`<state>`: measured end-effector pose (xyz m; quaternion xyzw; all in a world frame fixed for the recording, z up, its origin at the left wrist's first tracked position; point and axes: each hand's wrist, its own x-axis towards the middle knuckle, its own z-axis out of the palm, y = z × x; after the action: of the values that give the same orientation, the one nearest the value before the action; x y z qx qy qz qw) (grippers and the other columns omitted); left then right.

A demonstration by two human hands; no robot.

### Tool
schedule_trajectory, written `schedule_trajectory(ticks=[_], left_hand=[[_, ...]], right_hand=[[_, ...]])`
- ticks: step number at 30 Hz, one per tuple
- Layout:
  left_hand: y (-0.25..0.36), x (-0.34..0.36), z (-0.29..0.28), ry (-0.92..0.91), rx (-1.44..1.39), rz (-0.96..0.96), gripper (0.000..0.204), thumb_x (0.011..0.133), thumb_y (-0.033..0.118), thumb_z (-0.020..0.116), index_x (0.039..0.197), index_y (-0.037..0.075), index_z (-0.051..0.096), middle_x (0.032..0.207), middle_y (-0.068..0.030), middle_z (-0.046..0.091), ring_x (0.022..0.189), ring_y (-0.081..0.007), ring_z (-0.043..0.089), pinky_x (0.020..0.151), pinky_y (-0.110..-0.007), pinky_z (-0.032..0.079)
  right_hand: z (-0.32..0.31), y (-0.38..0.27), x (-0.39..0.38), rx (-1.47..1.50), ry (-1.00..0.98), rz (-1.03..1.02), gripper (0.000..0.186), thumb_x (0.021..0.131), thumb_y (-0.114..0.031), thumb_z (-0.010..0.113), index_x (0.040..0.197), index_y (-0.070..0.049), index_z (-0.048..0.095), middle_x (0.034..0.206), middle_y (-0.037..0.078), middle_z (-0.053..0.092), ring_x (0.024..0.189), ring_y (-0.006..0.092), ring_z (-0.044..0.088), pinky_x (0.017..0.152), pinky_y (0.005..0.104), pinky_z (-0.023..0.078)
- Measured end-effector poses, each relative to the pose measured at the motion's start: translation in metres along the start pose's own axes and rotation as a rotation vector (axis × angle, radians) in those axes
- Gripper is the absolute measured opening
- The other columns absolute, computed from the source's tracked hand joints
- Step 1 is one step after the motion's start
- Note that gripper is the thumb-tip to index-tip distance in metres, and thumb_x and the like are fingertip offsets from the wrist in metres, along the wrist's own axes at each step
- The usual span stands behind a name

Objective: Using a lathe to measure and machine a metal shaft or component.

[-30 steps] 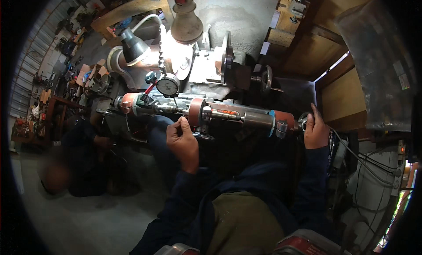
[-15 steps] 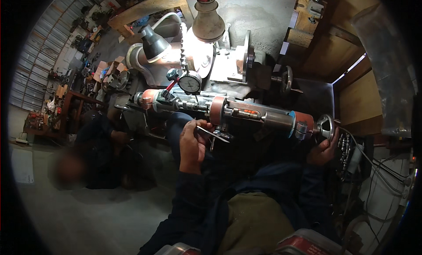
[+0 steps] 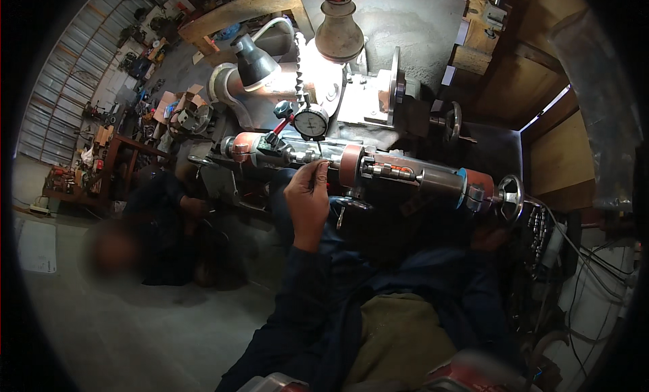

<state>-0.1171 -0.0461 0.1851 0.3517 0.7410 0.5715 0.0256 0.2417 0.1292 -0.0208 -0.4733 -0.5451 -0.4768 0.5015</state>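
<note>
Nearest, low and to the right of the round dial gauge [image 3: 311,123], the right hand [image 3: 488,238] was half lost in the dark by the silver hand wheel [image 3: 508,197]. Half a second before, it had been seen at the wheel's rim; now it could not be told if the wheel was touched, or if the fingers were open or closed.

The left hand [image 3: 307,199] had been lifted. A thin flat strip had been held lower down; now the hand was seen just below the gauge, thumb and finger pinched together by the metal rod [image 3: 301,157]. It could not be told if the strip was in the pinch. By this, the hand's work was brought close to the gauge's thin tip. To the right and below the gauge, a red ring [image 3: 350,165] was seen.

Far off, left of the gauge, an open cardboard box [image 3: 164,108] was seen. Small things seemed to be kept in it, too small to be named.
</note>
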Motion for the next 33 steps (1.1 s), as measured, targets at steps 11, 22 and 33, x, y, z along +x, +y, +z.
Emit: schedule_trajectory(ticks=[11,22,33], left_hand=[[0.008,0.015,-0.006,-0.083,0.258,0.296,0.011,0.087,0.009,0.062,0.089,-0.001,0.066,0.080,-0.0135,0.064,0.070,-0.0308,0.062,0.064,-0.038,0.049],[0.024,0.026,-0.005,-0.320,0.709,0.343,0.009,0.082,0.010,0.061,0.086,0.003,0.066,0.084,-0.0142,0.062,0.073,-0.0354,0.062,0.065,-0.044,0.048],[-0.005,-0.021,0.025,0.121,0.093,0.018,0.008,0.084,0.007,0.067,0.079,0.001,0.065,0.074,-0.0073,0.062,0.057,-0.0138,0.056,0.054,-0.029,0.045]], right_hand=[[-0.045,0.011,0.065,0.434,-0.664,0.381,0.049,0.091,-0.033,0.054,0.120,0.006,0.051,0.112,0.024,0.059,0.100,0.0372,0.059,0.090,0.0428,0.045],[0.032,-0.004,0.253,0.563,-1.434,0.289,0.027,0.092,-0.026,0.052,0.107,-0.007,0.062,0.096,0.015,0.068,0.090,0.0353,0.064,0.077,0.0412,0.050],[-0.003,-0.007,0.237,0.502,-1.239,0.091,0.031,0.091,-0.021,0.051,0.122,-0.017,0.053,0.091,0.015,0.068,0.083,0.0363,0.065,0.070,0.0462,0.051]])
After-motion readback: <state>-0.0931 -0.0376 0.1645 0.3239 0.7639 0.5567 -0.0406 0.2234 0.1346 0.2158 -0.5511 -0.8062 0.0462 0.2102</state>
